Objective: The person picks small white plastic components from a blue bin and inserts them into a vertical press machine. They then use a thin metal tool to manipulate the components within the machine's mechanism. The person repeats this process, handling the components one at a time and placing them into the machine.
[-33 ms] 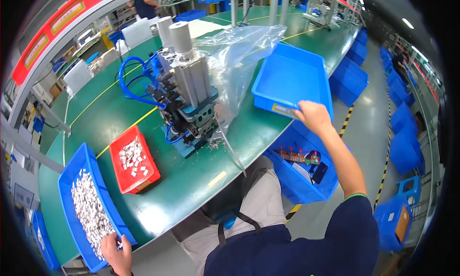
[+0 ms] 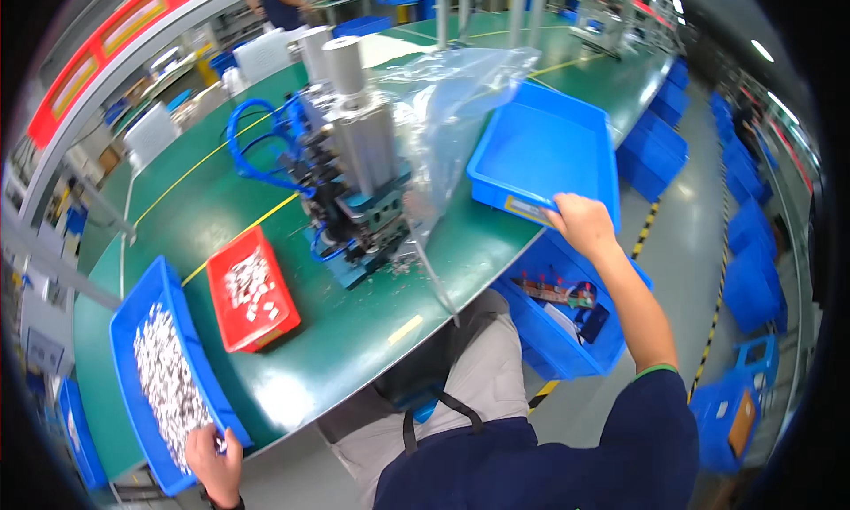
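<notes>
My right hand [image 2: 584,225] is closed on the near rim of a blue tray [image 2: 549,147] with nothing inside, which stands at the right edge of the green table. At the lower left, my left hand [image 2: 213,464] is at the near end of another blue tray [image 2: 205,368] filled with small white and dark pieces [image 2: 168,368]. Its fingers curl over the near rim with the thumb apart; what they grip is partly hidden. Beside that tray sits a red tray [image 2: 254,289] with a few pale flat pieces.
A metal press [image 2: 359,147] with blue air hoses [image 2: 243,147] stands mid-table, clear plastic film [image 2: 460,94] beside it. Below the table edge, a blue crate [image 2: 553,359] holds tools. More blue crates [image 2: 651,156] line the aisle. Another person [image 2: 282,10] is in the background.
The whole view has shifted slightly. Both hands stay at the same trays, with no clear change in their grip.
</notes>
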Available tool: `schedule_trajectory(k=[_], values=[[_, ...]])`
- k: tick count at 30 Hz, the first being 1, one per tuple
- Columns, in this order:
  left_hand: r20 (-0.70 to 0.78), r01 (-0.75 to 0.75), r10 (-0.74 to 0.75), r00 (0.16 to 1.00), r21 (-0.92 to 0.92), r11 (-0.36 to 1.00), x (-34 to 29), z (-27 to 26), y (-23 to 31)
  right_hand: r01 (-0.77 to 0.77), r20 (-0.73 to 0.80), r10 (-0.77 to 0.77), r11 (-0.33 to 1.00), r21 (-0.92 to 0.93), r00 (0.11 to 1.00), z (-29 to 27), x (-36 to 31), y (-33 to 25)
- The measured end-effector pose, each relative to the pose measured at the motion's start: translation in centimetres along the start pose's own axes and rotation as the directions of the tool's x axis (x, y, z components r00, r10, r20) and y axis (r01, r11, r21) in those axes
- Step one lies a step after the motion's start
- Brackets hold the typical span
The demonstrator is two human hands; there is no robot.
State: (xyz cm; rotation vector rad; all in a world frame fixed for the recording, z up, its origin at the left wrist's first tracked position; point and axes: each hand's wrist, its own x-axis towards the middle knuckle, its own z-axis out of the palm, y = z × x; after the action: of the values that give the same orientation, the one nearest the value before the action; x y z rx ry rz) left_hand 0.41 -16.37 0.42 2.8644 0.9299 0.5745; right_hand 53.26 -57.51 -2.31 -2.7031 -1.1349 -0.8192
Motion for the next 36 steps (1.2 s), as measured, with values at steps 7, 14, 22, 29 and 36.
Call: schedule_trajectory(k=[7, 14, 22, 29, 36], values=[[-0.184, -0.212, 0.196, 0.963, -0.072, 0.975, 3.7, 1.5, 0.3, -0.066, 0.032, 0.066, 0.998, 0.004, 0.997, -3.3, -1.4, -3.0], [-0.187, -0.251, 0.234, 0.954, -0.074, 0.965, 2.0, 0.1, 0.7, 0.212, -0.195, -0.131, 0.846, 0.489, 0.972, -8.8, -3.0, -15.0], [-0.109, -0.146, 0.138, 0.984, -0.069, 0.987, 1.9, 0.7, 1.5, 0.324, -0.116, -0.458, 0.407, 0.854, 0.881, -7.8, -3.4, -28.8], [0.18, 0.012, -0.044, 0.983, 0.173, 0.985, 7.7, -0.6, -9.4, 0.09, 0.059, -0.53, 0.251, 0.964, 0.846, -7.3, -8.0, -33.0], [0.416, -0.073, 0.05, 0.908, 0.039, 0.997, 13.0, 3.8, -10.0, 0.129, 0.44, -0.403, 0.837, 0.532, 0.803, 5.6, -16.8, -25.7]])
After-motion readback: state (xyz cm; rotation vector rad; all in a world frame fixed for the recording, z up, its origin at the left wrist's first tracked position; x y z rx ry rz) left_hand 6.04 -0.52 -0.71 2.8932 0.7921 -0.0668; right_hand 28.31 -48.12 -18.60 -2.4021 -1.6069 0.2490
